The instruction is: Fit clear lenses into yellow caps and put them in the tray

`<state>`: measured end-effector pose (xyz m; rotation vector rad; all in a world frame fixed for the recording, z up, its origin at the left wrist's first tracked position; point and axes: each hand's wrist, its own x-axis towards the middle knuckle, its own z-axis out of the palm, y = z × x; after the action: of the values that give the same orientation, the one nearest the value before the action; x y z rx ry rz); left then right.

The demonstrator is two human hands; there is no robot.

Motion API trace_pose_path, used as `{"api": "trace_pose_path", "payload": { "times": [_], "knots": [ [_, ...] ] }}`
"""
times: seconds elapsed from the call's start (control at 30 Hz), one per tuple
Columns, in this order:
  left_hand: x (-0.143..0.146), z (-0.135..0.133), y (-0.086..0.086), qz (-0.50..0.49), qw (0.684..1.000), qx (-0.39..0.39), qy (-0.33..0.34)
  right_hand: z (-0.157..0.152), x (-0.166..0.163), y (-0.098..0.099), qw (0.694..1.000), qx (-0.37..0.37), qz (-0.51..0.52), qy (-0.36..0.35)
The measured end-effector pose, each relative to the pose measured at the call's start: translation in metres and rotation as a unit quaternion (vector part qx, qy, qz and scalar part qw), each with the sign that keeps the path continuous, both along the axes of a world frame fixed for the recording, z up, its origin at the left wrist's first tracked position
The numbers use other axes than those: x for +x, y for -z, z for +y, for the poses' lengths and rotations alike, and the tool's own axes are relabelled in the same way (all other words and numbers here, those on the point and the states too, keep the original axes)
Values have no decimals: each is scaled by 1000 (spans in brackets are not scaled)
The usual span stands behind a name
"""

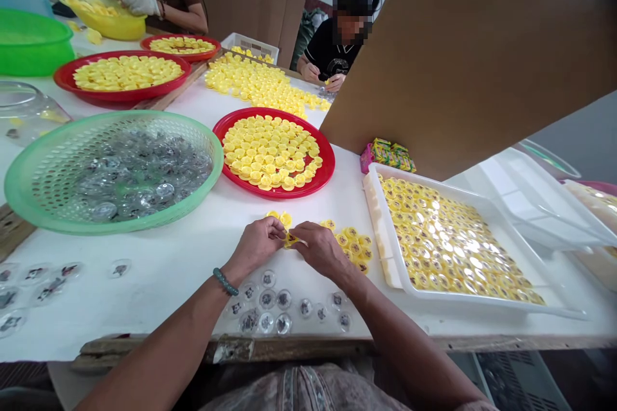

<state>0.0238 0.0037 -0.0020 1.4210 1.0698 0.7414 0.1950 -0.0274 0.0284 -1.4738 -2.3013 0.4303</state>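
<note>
My left hand (258, 244) and my right hand (322, 252) meet over the white table, fingers pinched on a small yellow plastic cup (290, 239) that they partly hide. Just behind my left fingertips lie a few loose yellow cups (280, 216). Beside my right hand sits a cluster of yellow cups with dark printed centres (355, 243). Between my forearms, clear round discs with dark pictures (283, 299) are spread near the table edge. A red plate (329, 164) of yellow cups stands beyond my hands.
On the left stands a green basket (33, 210) of clear discs. To the right, a white tray (405, 270) holds rows of finished-looking yellow pieces. A brown board (448, 58) leans over the table. Two people (332, 54) work across from me, near a yellow pile (260, 82).
</note>
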Motion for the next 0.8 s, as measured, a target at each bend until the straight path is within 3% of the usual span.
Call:
{"api": "trace_pose_path", "payload": {
  "times": [0.33,0.57,0.67,0.8],
  "knots": [
    [12,-3,11,-15,996,-62,-66,11,-1,1,995,-20,-85,-49],
    [18,-6,1,29,983,-152,-95,18,-8,-12,977,-78,-190,-53],
    [14,-5,-2,59,989,-112,-77,15,-6,-13,976,-65,-203,-43],
    [2,0,-7,136,987,-2,-87,0,2,-17,976,-6,-215,24]
  ]
}}
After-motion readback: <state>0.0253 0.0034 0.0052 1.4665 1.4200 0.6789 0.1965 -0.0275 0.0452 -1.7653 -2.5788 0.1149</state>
